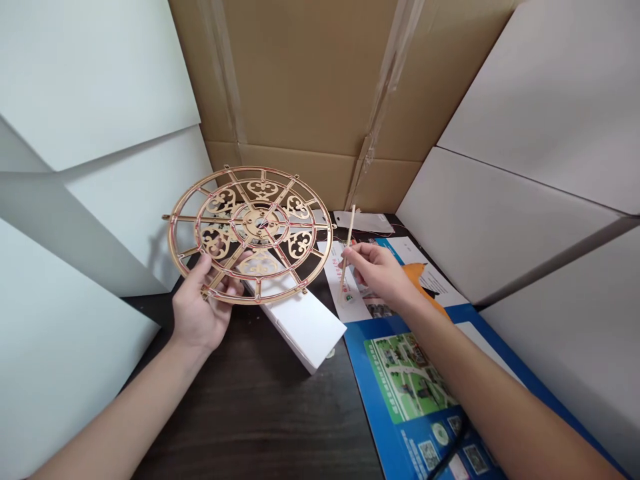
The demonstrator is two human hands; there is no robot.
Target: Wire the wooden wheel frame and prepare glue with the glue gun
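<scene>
My left hand (205,307) grips the near left rim of a large round wooden wheel frame (257,287), holding it raised and tilted above the table. The frame has spokes, scrolled cut-outs and reddish wire running along its rings and some spokes. To its right, my right hand (373,267) pinches a thin wooden stick (350,230) between thumb and fingers. The stick stands nearly upright, apart from the wheel's rim. Part of the left fingers is hidden behind the frame.
Beneath the wheel lies a white box (305,327) on the dark wooden table (250,413). A blue printed sheet (370,393) and an orange item (425,287) are at the right. White panels (525,213) and a cardboard wall (300,80) enclose the space.
</scene>
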